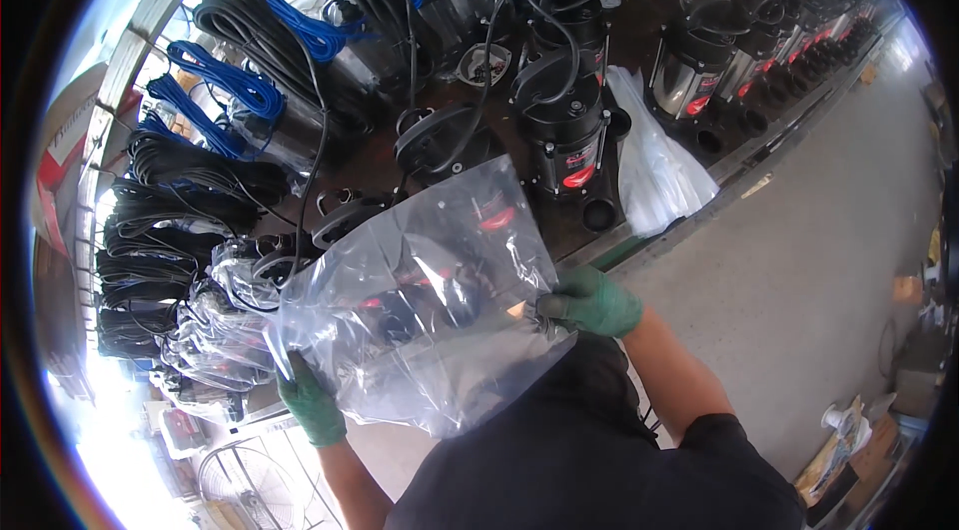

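Note:
A clear plastic bag (400, 280) is stretched between my two green-gloved hands, in front of my dark shirt. My left hand (312, 402) pinches its lower left edge. On the other side, my right hand (591, 301) grips the right edge with the thumb on top. Through the film I make out the dark shapes and red labels of pumps behind it; I cannot tell whether anything is inside the bag. Just beyond it stands a black and steel submersible pump (567, 135) with a black handle, a red label and a side outlet.
A stack of flat clear bags (654, 165) lies at the bench edge, right of the pump. More pumps (689, 70) line the far right. Coiled black cables (250, 20) and blue cords (235, 85) crowd the left. Bagged pumps (215, 330) sit nearer. A small dish (483, 64) holds small parts.

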`<state>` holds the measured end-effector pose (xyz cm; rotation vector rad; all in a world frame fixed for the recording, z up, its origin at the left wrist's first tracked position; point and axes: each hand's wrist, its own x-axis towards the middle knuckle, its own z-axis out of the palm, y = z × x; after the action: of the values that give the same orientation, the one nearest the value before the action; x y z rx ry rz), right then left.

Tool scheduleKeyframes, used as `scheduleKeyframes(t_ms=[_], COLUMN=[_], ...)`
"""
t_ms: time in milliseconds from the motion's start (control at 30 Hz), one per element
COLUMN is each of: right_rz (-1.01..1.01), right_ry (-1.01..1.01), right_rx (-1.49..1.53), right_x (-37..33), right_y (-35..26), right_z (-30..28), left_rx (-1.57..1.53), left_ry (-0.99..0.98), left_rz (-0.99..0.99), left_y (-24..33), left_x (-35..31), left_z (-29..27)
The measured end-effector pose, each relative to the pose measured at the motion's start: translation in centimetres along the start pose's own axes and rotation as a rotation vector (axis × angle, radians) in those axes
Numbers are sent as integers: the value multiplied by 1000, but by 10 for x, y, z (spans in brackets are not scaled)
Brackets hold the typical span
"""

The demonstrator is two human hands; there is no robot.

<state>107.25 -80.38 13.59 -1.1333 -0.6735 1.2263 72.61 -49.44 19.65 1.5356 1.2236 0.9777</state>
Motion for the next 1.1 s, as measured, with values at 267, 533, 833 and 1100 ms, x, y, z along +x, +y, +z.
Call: scheduleKeyframes(t_ms=[267, 533, 833, 1100], right_rz=[70, -121, -150, -85], right_ry=[-81, -145, -124, -170], right_rx=[-88, -502, -691, -734], right_x=[40, 72, 67, 68], right_y=[-43, -26, -6, 4], right_z=[59, 110, 121, 119], left_rx=[808, -165, -46, -366], left_ry=[-76, -699, -686, -735], left_rz=[374, -200, -36, -371], left_y=[-63, 77, 15, 8], left_x=[-41, -91, -94, -96], left_z=[11, 105, 102, 105])
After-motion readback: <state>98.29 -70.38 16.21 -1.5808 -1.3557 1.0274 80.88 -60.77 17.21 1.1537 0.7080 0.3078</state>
